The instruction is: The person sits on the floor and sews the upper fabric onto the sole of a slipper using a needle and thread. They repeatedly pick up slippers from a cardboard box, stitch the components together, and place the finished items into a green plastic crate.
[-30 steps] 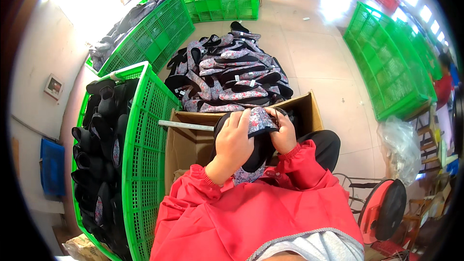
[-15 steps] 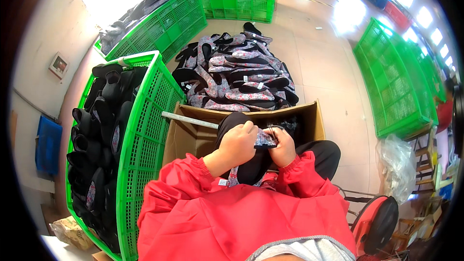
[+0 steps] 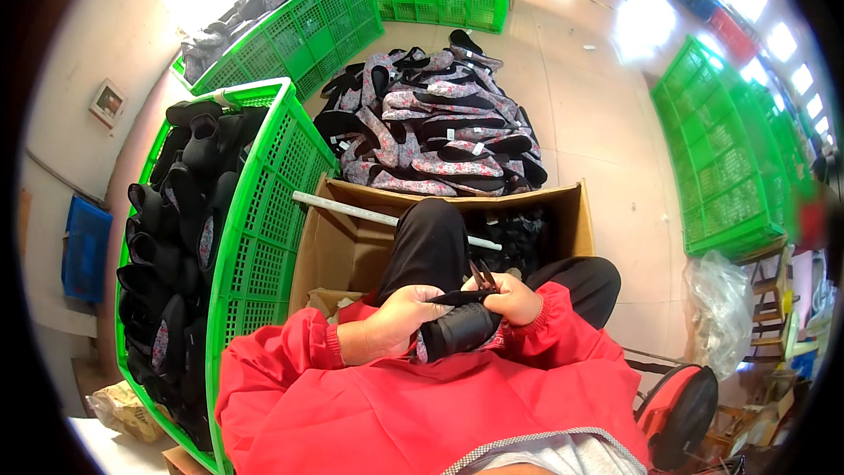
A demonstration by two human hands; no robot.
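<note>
In my lap is a black cloth slipper [image 3: 457, 332] with a bit of floral fabric showing at its edge. My left hand [image 3: 400, 318] is closed on its left side, thumb over the black rim. My right hand [image 3: 515, 301] is closed at the slipper's other end and also holds small dark thread snips [image 3: 483, 276], their two points spread and facing away from me. The fingers under the slipper are hidden.
An open cardboard box [image 3: 576, 229], crossed by a pale rod [image 3: 347, 208], stands before my knees. Beyond it lies a heap of floral slippers [image 3: 440, 123]. Left is a green crate [image 3: 277, 176] of black slippers; more green crates [image 3: 716, 158] stand right and behind.
Both hands have come closer to my body and lower. The slipper has turned from its floral side to its black side, and the snips' points now show clearly.
</note>
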